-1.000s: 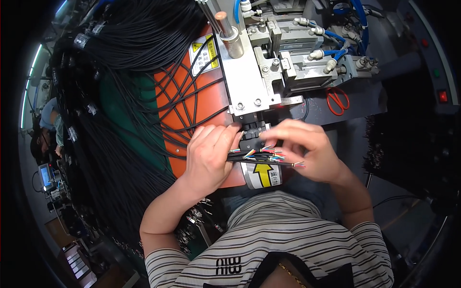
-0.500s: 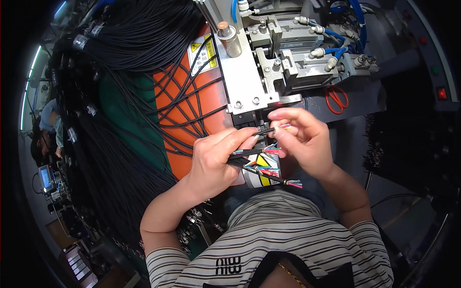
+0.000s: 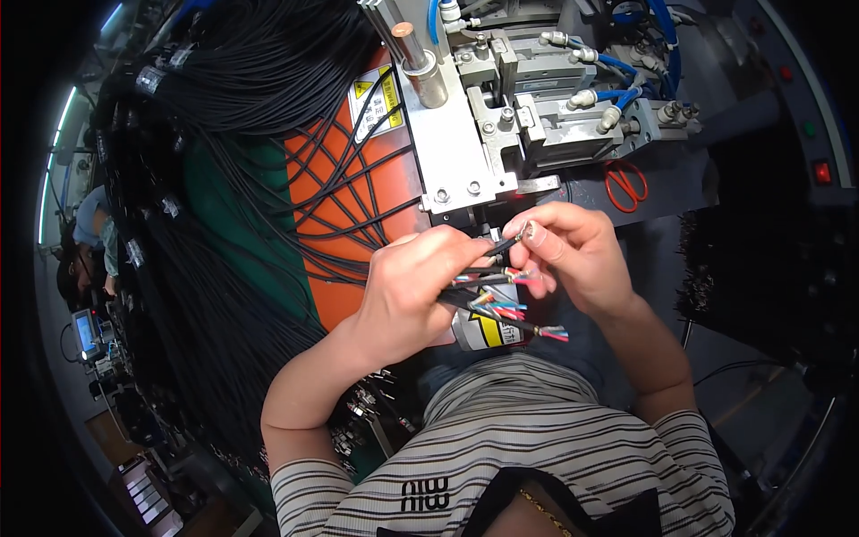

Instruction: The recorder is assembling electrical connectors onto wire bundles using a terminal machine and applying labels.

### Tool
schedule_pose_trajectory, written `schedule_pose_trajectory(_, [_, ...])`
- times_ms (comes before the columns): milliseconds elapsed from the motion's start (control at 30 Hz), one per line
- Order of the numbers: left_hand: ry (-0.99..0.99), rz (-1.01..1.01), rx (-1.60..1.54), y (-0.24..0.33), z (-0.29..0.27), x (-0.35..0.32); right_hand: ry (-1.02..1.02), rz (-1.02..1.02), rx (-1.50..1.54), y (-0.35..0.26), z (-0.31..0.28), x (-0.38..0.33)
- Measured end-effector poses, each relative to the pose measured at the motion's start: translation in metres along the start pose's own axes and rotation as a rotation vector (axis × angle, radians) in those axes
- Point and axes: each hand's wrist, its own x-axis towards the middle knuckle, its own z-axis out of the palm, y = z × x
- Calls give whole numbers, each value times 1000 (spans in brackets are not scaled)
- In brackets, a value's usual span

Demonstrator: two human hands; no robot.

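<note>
My left hand (image 3: 407, 286) is closed around several black cables (image 3: 497, 324), whose stripped ends stick out to the right. Thin red, blue and white wires (image 3: 510, 311) fan out of those ends. One black cable (image 3: 506, 244) points up and right from the left fingertips. At its tip my right hand (image 3: 573, 255) pinches with thumb and forefinger; the wires there are mostly hidden by the fingers. Both hands are just in front of a metal clamping machine (image 3: 461, 170). Under the cables shows a yellow and white label (image 3: 492, 333).
Long bundles of black cables (image 3: 206, 295) cover the left side, over an orange surface (image 3: 344, 215) and a green one. Pneumatic cylinders (image 3: 573, 134) with blue hoses stand behind the hands. Red-handled scissors (image 3: 626, 185) lie at the right. Another person (image 3: 89, 224) is at far left.
The right fingers have closed over the wires at the cable's tip, which were showing before. The left hand has turned slightly, and the upper cable now tilts up more. The machine's copper-topped rod stands higher.
</note>
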Motion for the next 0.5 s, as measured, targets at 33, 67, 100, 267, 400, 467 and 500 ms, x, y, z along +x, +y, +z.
schedule_pose_trajectory(33, [-11, 105, 175, -2, 1, -2, -81, 109, 124, -4, -8, 2])
schedule_pose_trajectory(67, [-11, 105, 175, 1, 3, -2, -163, 218, 248, -6, -12, 3])
schedule_pose_trajectory(100, [23, 148, 264, 6, 9, -2, -148, 277, 286, -8, -14, 4])
schedule_pose_trajectory(267, [31, 75, 245, 13, 15, 4, -52, 104, -237, 0, 4, -4])
schedule_pose_trajectory(400, [99, 2, 110, 14, 17, 9, -34, -323, -410, 12, 18, -18])
schedule_pose_trajectory(467, [150, -19, 62, 15, 18, 7, 39, -657, -957, 18, 22, -18])
schedule_pose_trajectory(500, [139, -46, 84, 15, 18, 6, 75, -798, -1123, 26, 20, -14])
